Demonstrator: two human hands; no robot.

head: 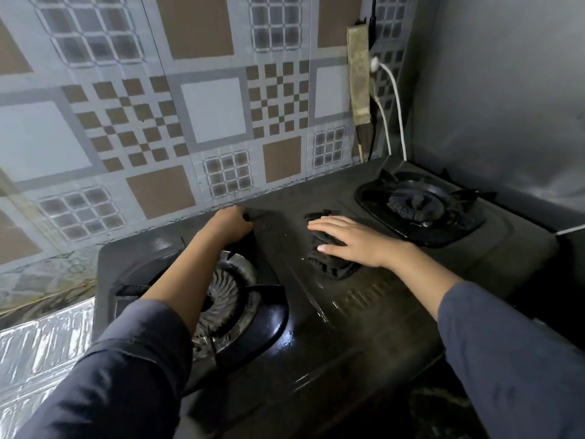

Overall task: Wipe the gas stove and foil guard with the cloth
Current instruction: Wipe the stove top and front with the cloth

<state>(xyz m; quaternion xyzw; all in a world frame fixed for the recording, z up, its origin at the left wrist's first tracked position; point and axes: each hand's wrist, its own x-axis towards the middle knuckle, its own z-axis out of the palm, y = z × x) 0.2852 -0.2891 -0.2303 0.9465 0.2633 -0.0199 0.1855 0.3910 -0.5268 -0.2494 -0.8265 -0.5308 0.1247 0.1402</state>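
A black two-burner gas stove (332,327) fills the middle of the view, its top wet and shiny. A dark crumpled cloth (329,264) lies on the panel between the burners, and my right hand (351,240) presses flat on it with fingers spread. My left hand (231,224) reaches across the left burner (228,299) and grips the stove's back edge beside the wall. Crinkled silver foil guard (41,353) stands at the stove's left side.
The right burner (418,201) sits at the back right. A patterned tile-print wall covering (190,106) rises behind the stove. A power strip (359,74) with white cables (397,115) hangs on the wall near the corner. A grey wall (506,90) closes the right side.
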